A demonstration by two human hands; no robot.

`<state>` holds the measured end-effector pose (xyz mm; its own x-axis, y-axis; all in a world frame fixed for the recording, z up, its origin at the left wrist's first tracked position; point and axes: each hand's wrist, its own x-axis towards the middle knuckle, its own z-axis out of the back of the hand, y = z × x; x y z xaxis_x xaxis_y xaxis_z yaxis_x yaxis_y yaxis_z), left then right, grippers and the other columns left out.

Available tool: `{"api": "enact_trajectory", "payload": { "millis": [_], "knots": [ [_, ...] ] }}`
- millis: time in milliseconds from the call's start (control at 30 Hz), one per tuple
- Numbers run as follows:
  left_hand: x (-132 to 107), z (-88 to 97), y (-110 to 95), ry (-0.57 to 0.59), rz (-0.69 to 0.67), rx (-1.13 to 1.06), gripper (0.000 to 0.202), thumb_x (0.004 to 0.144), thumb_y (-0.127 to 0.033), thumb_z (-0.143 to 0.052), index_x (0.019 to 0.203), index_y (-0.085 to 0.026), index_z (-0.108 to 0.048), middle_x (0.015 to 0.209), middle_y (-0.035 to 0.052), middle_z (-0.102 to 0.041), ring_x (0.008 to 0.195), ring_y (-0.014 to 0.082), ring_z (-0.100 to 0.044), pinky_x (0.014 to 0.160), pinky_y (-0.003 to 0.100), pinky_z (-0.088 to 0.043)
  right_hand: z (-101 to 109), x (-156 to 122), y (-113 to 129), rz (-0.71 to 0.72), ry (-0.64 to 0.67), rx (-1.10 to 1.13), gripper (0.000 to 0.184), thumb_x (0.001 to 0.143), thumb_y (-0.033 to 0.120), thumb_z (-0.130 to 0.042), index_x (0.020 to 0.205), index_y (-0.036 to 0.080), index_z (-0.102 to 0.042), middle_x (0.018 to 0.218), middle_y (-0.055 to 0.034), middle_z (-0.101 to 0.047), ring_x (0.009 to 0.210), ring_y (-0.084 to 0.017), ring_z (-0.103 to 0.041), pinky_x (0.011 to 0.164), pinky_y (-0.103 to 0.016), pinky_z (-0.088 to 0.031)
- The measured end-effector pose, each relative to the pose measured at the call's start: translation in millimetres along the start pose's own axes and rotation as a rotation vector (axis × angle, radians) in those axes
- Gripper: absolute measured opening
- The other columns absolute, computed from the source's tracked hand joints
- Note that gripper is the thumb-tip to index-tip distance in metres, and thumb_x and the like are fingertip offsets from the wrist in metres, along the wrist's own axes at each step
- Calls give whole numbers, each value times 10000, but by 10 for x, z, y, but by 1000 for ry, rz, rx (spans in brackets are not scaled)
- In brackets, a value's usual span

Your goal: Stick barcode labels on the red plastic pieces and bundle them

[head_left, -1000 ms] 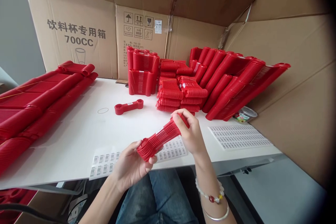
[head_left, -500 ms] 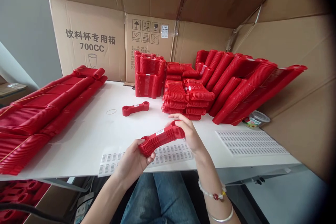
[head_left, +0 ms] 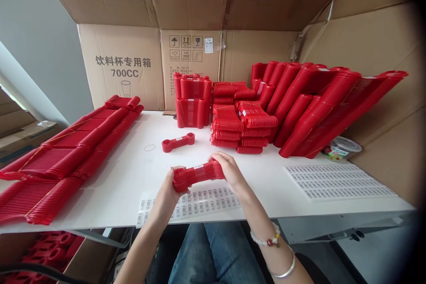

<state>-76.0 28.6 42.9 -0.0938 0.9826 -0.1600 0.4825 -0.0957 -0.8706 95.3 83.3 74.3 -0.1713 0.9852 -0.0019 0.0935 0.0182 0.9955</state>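
Observation:
Between my hands is a small stack of red plastic pieces [head_left: 199, 175], bar-shaped with a ring at each end and a white label on top. My left hand [head_left: 171, 191] grips its left end, thumb on top. Over the right end, my right hand [head_left: 228, 169] has its fingers closed on the stack. Just beyond lies a single labelled red piece [head_left: 178, 142] on the white table. A sheet of barcode labels [head_left: 206, 202] lies below the stack, partly covered by my left hand and forearm.
Long banded rows of red pieces [head_left: 80, 146] lie at the left. Stacked red bundles [head_left: 244, 126] and leaning rows [head_left: 309, 106] stand at the back right. Another label sheet [head_left: 336, 181] and a plastic tub [head_left: 342, 147] are at the right. Cardboard [head_left: 129, 44] walls the back.
The held stack has moved slightly up and is turned more level. My right fingers, extended before, are now curled over its right end. The camera view has shifted a little.

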Motion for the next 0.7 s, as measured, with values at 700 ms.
{"api": "enact_trajectory", "payload": {
  "millis": [700],
  "knots": [
    [283,533,-153,-45,-172,630,483,781,-516,-669,1137,-195,-612,1117,108,-682,970,257,-670,834,357,-504,-93,523,-421,-28,108,-372,137,819,255,-485,759,170,-574,817,-31,-616,770,-165,-559,722,-293,-443]
  ]
}}
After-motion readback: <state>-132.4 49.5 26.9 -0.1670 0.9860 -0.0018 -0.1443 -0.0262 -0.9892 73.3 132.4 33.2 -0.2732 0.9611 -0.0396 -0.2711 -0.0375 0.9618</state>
